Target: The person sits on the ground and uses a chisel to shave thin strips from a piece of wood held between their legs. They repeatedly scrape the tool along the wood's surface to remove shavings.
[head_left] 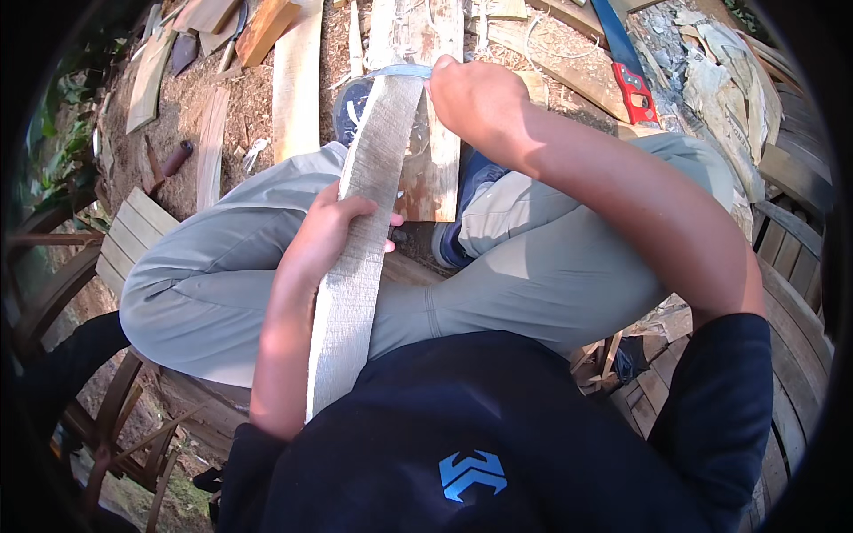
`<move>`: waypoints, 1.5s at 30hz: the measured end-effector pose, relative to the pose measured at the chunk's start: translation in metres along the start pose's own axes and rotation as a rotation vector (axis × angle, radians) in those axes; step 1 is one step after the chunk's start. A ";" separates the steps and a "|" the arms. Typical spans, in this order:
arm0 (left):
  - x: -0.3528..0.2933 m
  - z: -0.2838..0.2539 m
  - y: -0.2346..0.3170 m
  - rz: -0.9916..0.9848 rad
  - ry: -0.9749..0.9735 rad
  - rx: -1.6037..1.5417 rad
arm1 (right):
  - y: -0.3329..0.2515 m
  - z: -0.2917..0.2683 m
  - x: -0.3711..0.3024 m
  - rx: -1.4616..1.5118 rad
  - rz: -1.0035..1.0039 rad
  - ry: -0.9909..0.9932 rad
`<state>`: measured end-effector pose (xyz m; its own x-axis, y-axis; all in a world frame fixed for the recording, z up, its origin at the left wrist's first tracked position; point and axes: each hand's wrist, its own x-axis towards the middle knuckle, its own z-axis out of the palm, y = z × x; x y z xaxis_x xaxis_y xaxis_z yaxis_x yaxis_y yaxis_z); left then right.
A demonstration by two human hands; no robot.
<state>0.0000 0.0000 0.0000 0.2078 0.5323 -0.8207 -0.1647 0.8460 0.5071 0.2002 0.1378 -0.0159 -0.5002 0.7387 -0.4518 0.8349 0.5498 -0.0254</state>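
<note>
A long rough-sawn wooden plank [360, 240] slants from my lap up toward the far end of the view. My left hand [330, 226] is wrapped round its middle, thumb on the upper face and fingertips showing past the right edge. My right hand [480, 96] is closed in a fist at the plank's far end. From that fist a curved metal blade [395, 70] reaches left across the plank's tip; its handle is hidden in the hand. Beneath the tip lies a wider board [434, 173] on the ground, between my shoes.
A handsaw with a red handle [633, 93] lies at the far right, beside crumpled sheeting [724, 84]. Several boards, such as a pale plank [298, 84], and wood shavings are scattered on the ground. At the left lies a tool with a brown handle [177, 159]. My bent legs flank the work.
</note>
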 end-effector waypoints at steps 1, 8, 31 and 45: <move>0.001 -0.006 0.003 -0.002 -0.004 0.012 | 0.001 0.000 0.003 -0.054 -0.071 0.033; -0.003 0.011 0.005 -0.045 0.018 0.019 | 0.003 -0.005 -0.011 -0.160 -0.224 -0.008; 0.000 0.009 -0.003 0.007 0.036 -0.025 | 0.016 0.033 0.035 -0.077 -0.258 0.286; -0.003 0.010 -0.001 -0.008 0.034 -0.001 | 0.024 0.041 0.058 -0.014 -0.237 0.281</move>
<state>0.0094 -0.0019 0.0050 0.1767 0.5241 -0.8331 -0.1641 0.8503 0.5001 0.2005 0.1782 -0.0789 -0.7247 0.6671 -0.1723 0.6858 0.7225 -0.0874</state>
